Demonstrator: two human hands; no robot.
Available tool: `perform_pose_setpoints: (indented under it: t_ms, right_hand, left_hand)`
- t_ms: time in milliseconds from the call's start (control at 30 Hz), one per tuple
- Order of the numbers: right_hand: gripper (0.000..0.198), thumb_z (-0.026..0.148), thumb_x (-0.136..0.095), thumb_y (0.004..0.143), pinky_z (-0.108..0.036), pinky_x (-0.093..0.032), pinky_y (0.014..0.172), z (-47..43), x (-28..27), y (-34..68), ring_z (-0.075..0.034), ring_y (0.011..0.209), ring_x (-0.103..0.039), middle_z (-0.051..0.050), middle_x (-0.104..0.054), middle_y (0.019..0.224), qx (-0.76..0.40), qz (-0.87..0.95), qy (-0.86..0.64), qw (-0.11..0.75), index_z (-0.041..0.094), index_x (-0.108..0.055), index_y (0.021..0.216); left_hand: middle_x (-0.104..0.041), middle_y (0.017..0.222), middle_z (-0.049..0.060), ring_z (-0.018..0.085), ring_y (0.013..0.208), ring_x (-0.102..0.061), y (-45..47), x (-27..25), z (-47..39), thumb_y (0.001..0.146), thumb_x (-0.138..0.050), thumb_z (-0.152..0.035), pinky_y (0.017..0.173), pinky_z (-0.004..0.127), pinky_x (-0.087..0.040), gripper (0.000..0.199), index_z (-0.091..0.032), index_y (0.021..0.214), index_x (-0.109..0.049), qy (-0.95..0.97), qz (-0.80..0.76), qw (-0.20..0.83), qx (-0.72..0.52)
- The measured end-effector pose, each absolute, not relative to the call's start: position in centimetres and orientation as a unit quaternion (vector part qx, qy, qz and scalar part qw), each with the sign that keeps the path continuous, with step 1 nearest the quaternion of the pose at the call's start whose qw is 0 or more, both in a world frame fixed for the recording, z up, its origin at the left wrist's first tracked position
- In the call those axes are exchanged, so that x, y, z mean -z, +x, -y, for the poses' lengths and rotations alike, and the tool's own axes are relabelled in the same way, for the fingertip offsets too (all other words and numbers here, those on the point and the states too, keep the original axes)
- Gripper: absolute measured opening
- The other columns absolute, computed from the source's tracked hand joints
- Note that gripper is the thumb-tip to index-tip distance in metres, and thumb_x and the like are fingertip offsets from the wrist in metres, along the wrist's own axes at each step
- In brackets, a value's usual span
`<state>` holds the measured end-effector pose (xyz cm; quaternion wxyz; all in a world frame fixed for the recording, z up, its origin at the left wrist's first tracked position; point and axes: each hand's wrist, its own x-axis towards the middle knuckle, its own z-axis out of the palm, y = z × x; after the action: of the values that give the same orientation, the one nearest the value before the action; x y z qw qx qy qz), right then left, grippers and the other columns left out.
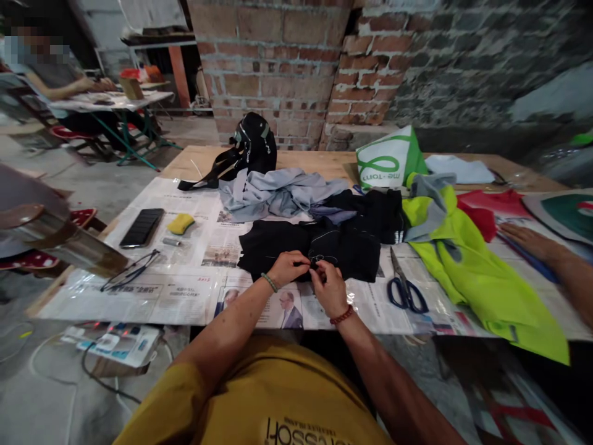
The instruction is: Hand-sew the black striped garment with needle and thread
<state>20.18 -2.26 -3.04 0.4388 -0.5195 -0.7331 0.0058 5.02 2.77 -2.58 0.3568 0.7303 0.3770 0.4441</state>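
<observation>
A black garment (pixel 273 241) lies spread on the newspaper-covered table in front of me. My left hand (pixel 290 269) pinches its near edge, thumb against fingers, a green beaded bracelet on the wrist. Close beside it my right hand (pixel 330 287), wearing a red bracelet, is also closed on the dark cloth with fingertips together. Whether a needle or thread sits between the fingertips is too small to tell. To the right of the garment rest scissors (pixel 405 293) with dark blue handles. Grey cloth (pixel 282 191) is heaped just behind the black garment.
At left are a phone (pixel 142 227), a yellow sponge (pixel 181 224), glasses (pixel 132 270) and a tall clear bottle (pixel 69 241). A black bag (pixel 254 145) and green-white bag (pixel 391 161) stand behind. A neon-yellow garment (pixel 486 278) and another person's arm (pixel 551 253) are at right.
</observation>
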Motion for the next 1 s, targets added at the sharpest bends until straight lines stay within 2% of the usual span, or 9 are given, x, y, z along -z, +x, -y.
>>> perform_pose_setpoints:
  t_ms: [133,233,300,367,500,600,733,833,1000]
  right_hand:
    - [0.018,0.025,-0.044,0.09,-0.031,-0.042,0.069,1.9,3.4,20.5,-0.017,0.073,-0.057,-0.006,-0.064,0.081,0.001,0.755,-0.501,0.423,0.018,-0.06,0.093]
    - [0.017,0.027,-0.047,0.09,-0.03,-0.043,0.069,1.7,3.6,20.6,-0.017,0.074,-0.057,-0.005,-0.064,0.081,-0.011,0.749,-0.499,0.436,0.018,-0.061,0.092]
    - [0.017,0.028,-0.048,0.089,-0.03,-0.043,0.068,1.6,3.7,20.6,-0.017,0.073,-0.057,-0.005,-0.063,0.08,-0.02,0.746,-0.502,0.438,0.019,-0.062,0.091]
    - [0.017,0.029,-0.049,0.089,-0.03,-0.043,0.068,1.7,3.7,20.5,-0.017,0.072,-0.056,-0.005,-0.063,0.079,-0.024,0.745,-0.503,0.437,0.019,-0.062,0.09]
    - [0.016,0.029,-0.05,0.088,-0.03,-0.044,0.069,1.8,3.6,20.3,-0.016,0.07,-0.056,-0.004,-0.062,0.078,-0.036,0.744,-0.507,0.434,0.019,-0.062,0.09]
    - [0.015,0.028,-0.051,0.087,-0.03,-0.044,0.069,1.6,3.6,20.3,-0.016,0.069,-0.056,-0.004,-0.062,0.078,-0.039,0.741,-0.511,0.434,0.018,-0.062,0.089]
    - [0.014,0.027,-0.052,0.087,-0.031,-0.044,0.07,1.8,3.5,20.2,-0.016,0.071,-0.057,-0.005,-0.063,0.078,-0.044,0.733,-0.515,0.442,0.018,-0.062,0.088]
    - [0.013,0.026,-0.05,0.087,-0.03,-0.045,0.07,2.1,3.3,20.2,-0.016,0.072,-0.057,-0.004,-0.062,0.077,-0.063,0.726,-0.517,0.448,0.019,-0.061,0.087]
    - [0.014,0.026,-0.047,0.089,-0.029,-0.045,0.068,2.0,3.0,20.5,-0.015,0.07,-0.056,-0.004,-0.061,0.077,-0.101,0.697,-0.54,0.461,0.019,-0.06,0.089]
  left_hand:
    - [-0.067,0.074,0.004,0.011,0.068,-0.061,5.4,2.4,-2.4,0.073,-0.057,-0.014,0.071,0.023,-0.048,0.015,-0.015,0.076,-0.071,0.76,-0.396,0.308,-0.414]
    - [-0.069,0.086,0.006,0.014,0.076,-0.061,4.7,1.4,-1.4,0.074,-0.056,-0.015,0.078,0.028,-0.047,0.021,-0.017,0.088,-0.07,0.766,-0.446,0.244,-0.394]
    - [-0.065,0.106,0.008,0.013,0.074,-0.059,3.0,0.5,-0.5,0.072,-0.059,-0.016,0.08,0.03,-0.047,0.041,-0.019,0.113,-0.06,0.711,-0.499,0.242,-0.431]
    - [-0.06,0.116,0.01,0.01,0.066,-0.056,0.0,-0.1,0.4,0.07,-0.061,-0.017,0.07,0.027,-0.049,0.06,-0.019,0.128,-0.044,0.578,-0.555,0.278,-0.53]
    - [-0.056,0.106,0.006,0.006,0.055,-0.053,-7.7,-0.5,1.2,0.068,-0.061,-0.019,0.051,0.021,-0.046,0.061,-0.021,0.123,-0.034,0.235,-0.57,0.36,-0.7]
    - [-0.055,0.097,0.001,0.005,0.052,-0.054,-11.5,-0.6,1.5,0.066,-0.059,-0.015,0.048,0.019,-0.046,0.052,-0.022,0.111,-0.035,0.132,-0.54,0.378,-0.74]
    - [-0.058,0.097,0.001,0.005,0.052,-0.055,-10.6,-1.1,1.9,0.065,-0.059,-0.015,0.048,0.019,-0.047,0.049,-0.023,0.109,-0.04,0.165,-0.526,0.408,-0.728]
    - [-0.061,0.098,0.003,0.006,0.057,-0.057,-6.9,-1.2,1.8,0.065,-0.063,-0.019,0.049,0.018,-0.047,0.044,-0.021,0.108,-0.051,0.287,-0.53,0.431,-0.671]
    - [-0.067,0.093,0.004,0.013,0.076,-0.06,-0.5,-1.8,0.0,0.073,-0.062,-0.022,0.066,0.023,-0.05,0.023,-0.018,0.095,-0.067,0.542,-0.526,0.357,-0.549]
